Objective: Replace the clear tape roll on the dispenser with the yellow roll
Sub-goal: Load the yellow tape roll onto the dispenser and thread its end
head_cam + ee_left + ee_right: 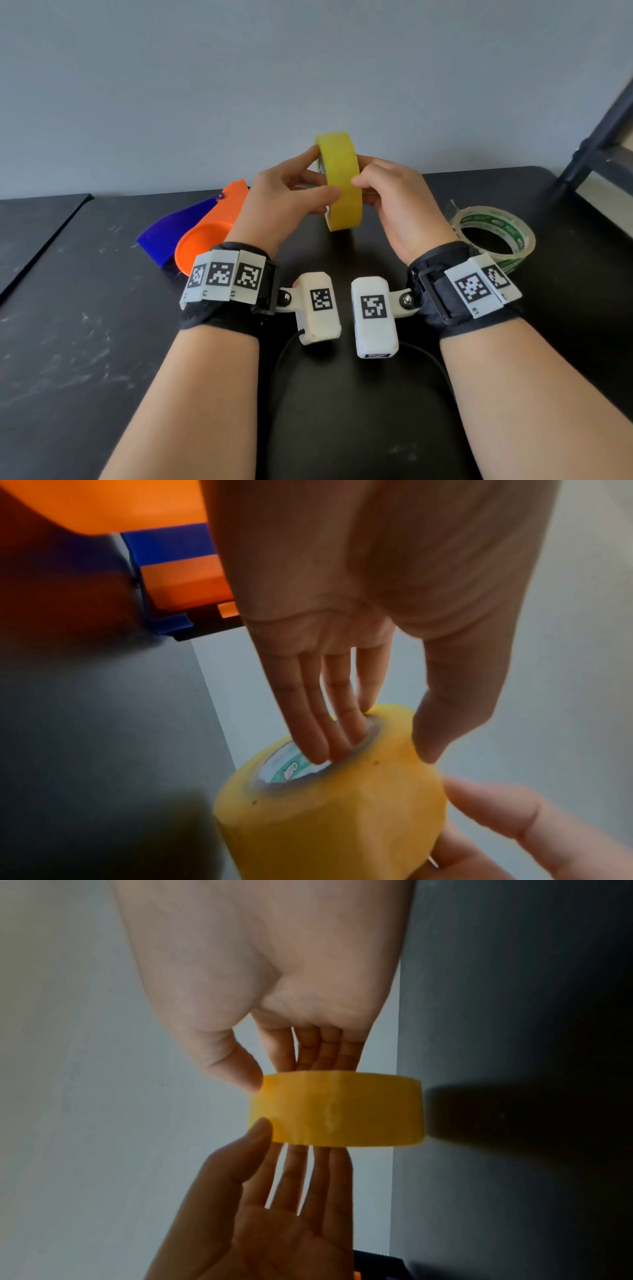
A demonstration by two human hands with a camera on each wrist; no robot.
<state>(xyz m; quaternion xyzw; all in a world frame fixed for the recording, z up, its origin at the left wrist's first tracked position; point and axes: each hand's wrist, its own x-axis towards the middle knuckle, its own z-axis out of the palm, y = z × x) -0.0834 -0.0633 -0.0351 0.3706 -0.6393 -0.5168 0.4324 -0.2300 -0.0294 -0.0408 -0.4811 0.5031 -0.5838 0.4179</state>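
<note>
The yellow tape roll [342,185] stands on edge in the air above the black table, held between both hands. My left hand [322,178] pinches it with fingers [322,739] inside the core and the thumb on the outer band. My right hand [368,186] pinches the other side, thumb [240,1069] on the band, fingers behind the roll [342,1112]. The orange and blue dispenser [205,226] lies on the table to the left, its round seat showing no roll. The clear tape roll [493,236] lies flat on the table to the right.
A black table [85,325] spans the view, with a seam to a second dark surface [30,226] at far left. A black frame [599,144] rises at the back right. A grey wall stands behind. A black cable [428,359] loops between my forearms.
</note>
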